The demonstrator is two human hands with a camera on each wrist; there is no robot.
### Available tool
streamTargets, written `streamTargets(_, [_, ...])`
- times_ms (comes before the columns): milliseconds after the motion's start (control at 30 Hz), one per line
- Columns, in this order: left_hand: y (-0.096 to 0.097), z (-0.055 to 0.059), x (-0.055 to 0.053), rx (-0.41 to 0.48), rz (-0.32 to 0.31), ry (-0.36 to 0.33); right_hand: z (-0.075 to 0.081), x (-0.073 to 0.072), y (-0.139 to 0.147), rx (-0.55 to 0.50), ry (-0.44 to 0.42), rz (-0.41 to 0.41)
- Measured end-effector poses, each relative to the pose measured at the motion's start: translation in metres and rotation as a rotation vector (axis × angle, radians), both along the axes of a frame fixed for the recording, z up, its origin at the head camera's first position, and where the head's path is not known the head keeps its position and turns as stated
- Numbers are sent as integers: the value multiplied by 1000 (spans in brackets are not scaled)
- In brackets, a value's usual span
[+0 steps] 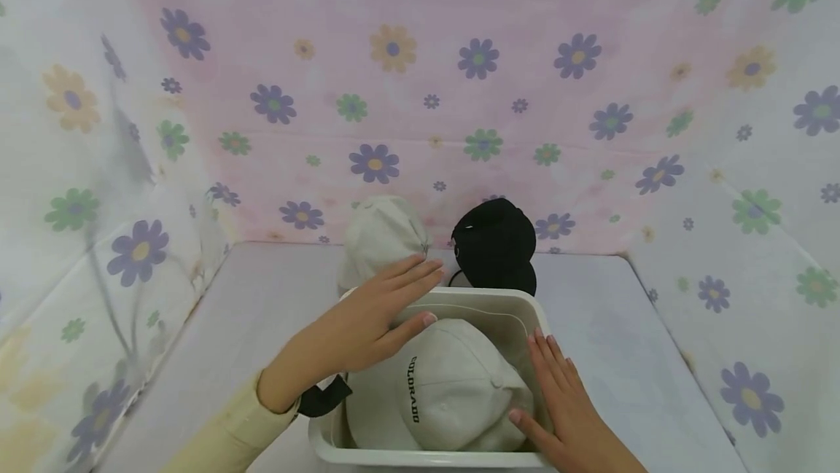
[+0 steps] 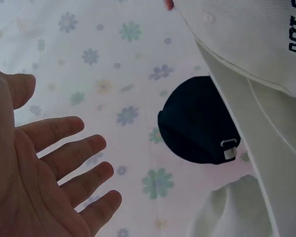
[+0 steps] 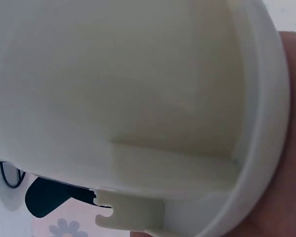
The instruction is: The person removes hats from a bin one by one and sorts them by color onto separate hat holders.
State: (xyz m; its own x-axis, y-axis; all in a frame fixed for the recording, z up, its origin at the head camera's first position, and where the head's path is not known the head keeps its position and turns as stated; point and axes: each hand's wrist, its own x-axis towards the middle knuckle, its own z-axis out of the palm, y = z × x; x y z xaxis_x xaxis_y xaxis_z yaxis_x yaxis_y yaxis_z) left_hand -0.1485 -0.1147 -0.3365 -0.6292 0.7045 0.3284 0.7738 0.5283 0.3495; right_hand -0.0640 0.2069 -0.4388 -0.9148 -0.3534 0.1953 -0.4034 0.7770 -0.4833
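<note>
A cream cap [image 1: 453,385] with dark COLORADO lettering lies in a white plastic bin [image 1: 485,460], its brim toward the left wall. My left hand [image 1: 387,313] is over the bin's back left part with fingers extended; in the left wrist view that hand [image 2: 64,168] holds nothing, its fingers spread. At the bin's right side is my right hand [image 1: 564,400], fingers straight along the rim and thumb pointing inward by the cap. In the right wrist view, part of this hand [image 3: 281,158] shows beyond the curved bin rim [image 3: 269,98].
Behind the bin stand an off-white cap [image 1: 380,236] on the left and a black cap [image 1: 499,247] on the right. Flower-printed cloth [image 1: 433,79] encloses the white table [image 1: 610,327] at the back and sides. A black strap [image 1: 324,396] shows below my left wrist.
</note>
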Motion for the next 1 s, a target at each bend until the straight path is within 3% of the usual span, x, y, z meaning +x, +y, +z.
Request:
streamTargets(200, [23, -8, -13, -63, -49, -109, -3, 1, 2, 22, 19, -15])
streamTargets(400, [41, -20, -20, -138, -78, -191, -1, 4, 3, 22, -45, -38])
streamTargets(700, [64, -46, -31, -231, -102, -201, -1, 5, 9, 64, -22, -19])
streamTargets(867, [77, -62, -33, -270, -130, -238, 0, 7, 11, 50, -71, -27])
streamTargets(1000, [82, -68, -30, -279, -142, -288, 2, 7, 12, 42, -132, -46])
